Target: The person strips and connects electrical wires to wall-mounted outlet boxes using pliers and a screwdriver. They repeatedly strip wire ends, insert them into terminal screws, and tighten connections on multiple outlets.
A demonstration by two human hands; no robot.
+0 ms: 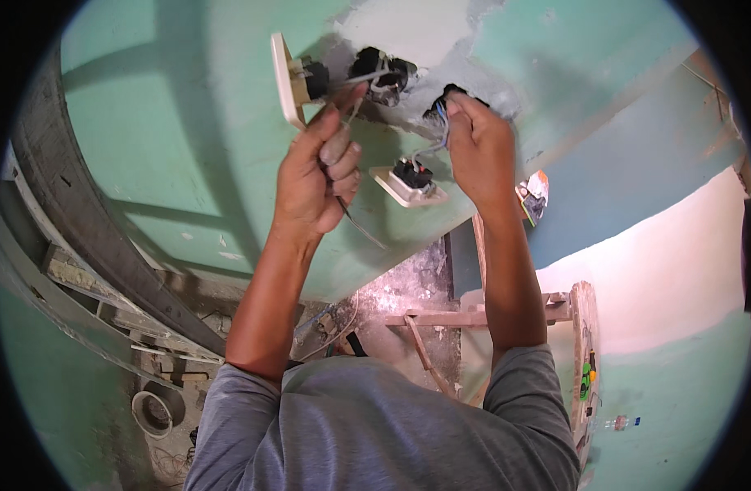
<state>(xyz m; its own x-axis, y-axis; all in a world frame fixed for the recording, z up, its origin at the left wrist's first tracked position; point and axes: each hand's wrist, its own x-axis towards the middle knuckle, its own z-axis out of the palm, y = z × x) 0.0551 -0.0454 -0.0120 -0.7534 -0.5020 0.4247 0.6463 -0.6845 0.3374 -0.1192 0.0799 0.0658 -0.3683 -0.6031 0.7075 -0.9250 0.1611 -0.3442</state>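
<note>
My left hand (322, 168) is closed around a thin wire, whose dark tail (360, 222) sticks out below the fist. Just above it, a white wall fitting (288, 82) with a black back hangs sideways, joined by grey wires (363, 78) to the left wall hole (367, 61). With fingers pinched, my right hand (479, 151) grips blue-grey wires (441, 123) at the mouth of the right wall hole (453, 92). Those wires run down to a second white fitting (408, 186), which dangles with its black back upward. My fingertips partly hide the wires in both hands.
Grey plaster patches surround the holes in the green wall (228, 139). A wooden frame (482, 317) stands below right, with a green-handled tool (586, 380) and a clear bottle (619, 423) nearby. A bucket (154, 413) sits on the cluttered floor at lower left.
</note>
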